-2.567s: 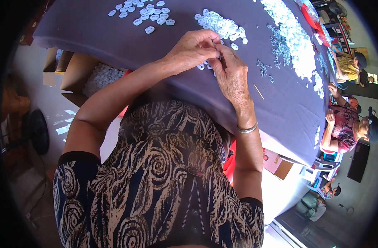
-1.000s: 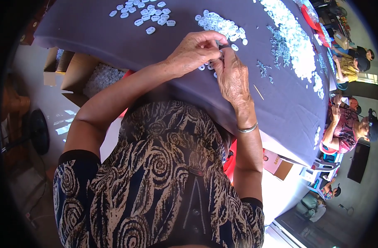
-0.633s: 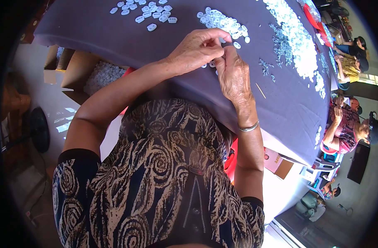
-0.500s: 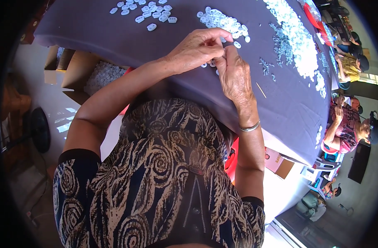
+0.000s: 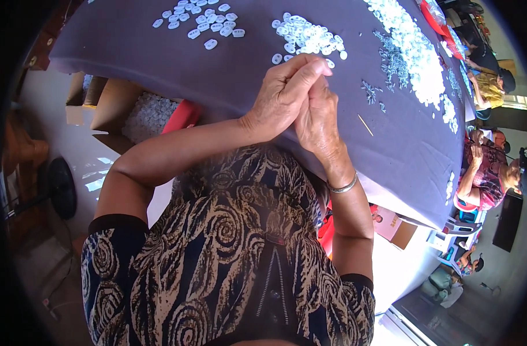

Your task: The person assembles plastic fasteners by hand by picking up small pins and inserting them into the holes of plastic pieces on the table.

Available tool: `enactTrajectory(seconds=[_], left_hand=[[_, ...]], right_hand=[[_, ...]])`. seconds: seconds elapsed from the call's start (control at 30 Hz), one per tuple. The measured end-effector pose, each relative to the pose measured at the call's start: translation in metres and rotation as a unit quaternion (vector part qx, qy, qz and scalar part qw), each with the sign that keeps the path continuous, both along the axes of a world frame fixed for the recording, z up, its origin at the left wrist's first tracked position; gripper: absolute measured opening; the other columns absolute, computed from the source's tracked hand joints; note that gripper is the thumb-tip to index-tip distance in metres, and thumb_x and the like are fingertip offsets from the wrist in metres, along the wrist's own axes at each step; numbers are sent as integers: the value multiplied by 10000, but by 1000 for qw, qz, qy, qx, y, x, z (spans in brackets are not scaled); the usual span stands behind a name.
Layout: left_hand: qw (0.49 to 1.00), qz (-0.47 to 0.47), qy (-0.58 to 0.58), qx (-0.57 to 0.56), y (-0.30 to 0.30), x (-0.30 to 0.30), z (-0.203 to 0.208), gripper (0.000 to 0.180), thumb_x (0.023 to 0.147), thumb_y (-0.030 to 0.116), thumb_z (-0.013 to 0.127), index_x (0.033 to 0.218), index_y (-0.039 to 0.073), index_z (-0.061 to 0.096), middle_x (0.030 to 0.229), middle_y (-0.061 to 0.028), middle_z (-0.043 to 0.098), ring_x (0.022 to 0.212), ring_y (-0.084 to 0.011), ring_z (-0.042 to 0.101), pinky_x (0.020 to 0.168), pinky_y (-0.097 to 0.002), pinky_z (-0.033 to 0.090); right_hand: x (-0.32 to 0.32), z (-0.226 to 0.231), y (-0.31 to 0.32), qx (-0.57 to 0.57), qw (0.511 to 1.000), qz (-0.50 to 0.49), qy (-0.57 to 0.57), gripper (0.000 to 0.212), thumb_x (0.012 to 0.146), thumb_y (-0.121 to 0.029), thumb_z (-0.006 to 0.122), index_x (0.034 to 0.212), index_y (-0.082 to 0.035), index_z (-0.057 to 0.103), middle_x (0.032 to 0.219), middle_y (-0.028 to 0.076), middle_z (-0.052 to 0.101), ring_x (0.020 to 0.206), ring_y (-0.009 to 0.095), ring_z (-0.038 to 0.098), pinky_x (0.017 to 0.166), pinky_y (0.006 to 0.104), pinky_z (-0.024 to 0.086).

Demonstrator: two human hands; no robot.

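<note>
Hands pressed together over the grey cloth hide whatever small piece is being worked: the left hand (image 5: pixel 283 95) and right hand (image 5: pixel 320 115) meet fingertip to fingertip just below the nearest cluster of small white oval pieces (image 5: pixel 307 36), and the fingers of both are drawn narrow and pinched inward, but what lies between them cannot be told from this view. Likely it is one of those white pieces, since a few lie touching or just beside the fingertips. Because the pinch sits right at the edge of that cluster, a slip of the fingers could drop the piece back among the others, where it would be hard to pick out again, or a nudge of the knuckles could scatter the neat group. A second group of white pieces (image 5: pixel 199 22) lies further left, well apart, and a large heap of white pieces (image 5: pixel 410 49) with small spiky grey parts (image 5: pixel 390 60) spreads to the right. A thin stick (image 5: pixel 365 125) lies loose on the cloth (image 5: pixel 159 69) near the right wrist with its metal bracelet (image 5: pixel 343 186); a sweep of that forearm could roll it off the draped edge. Below the table, an open cardboard box (image 5: pixel 130 112) holds more white pieces, and other people (image 5: pixel 485 173) sit at the far right.
</note>
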State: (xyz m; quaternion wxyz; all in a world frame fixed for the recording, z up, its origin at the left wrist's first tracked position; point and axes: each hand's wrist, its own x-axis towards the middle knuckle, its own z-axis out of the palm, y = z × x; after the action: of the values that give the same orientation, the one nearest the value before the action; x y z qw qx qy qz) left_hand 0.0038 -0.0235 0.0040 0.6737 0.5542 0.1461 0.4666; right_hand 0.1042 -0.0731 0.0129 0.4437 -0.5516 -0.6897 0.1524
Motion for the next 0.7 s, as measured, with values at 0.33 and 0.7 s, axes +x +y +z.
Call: enactTrajectory(seconds=[0.33,0.7], left_hand=[[996,44,-32,-65,5,6,-8,344,972,257,436,842,-15,603,789,-48,589,743,-103,532,709,-252,454],[991,49,-34,-117,13,10,-15,357,953,264,475,774,-15,607,764,-65,594,692,-119,542,663,-255,457]], right_hand=[[-5,-1,5,-30,999,0,-37,278,912,-106,444,1133,60,421,868,305,580,798,502,568,675,497,473],[-6,-6,10,-57,997,-14,-40,213,887,-84,456,1046,55,429,733,283,588,738,460,590,631,510,471]])
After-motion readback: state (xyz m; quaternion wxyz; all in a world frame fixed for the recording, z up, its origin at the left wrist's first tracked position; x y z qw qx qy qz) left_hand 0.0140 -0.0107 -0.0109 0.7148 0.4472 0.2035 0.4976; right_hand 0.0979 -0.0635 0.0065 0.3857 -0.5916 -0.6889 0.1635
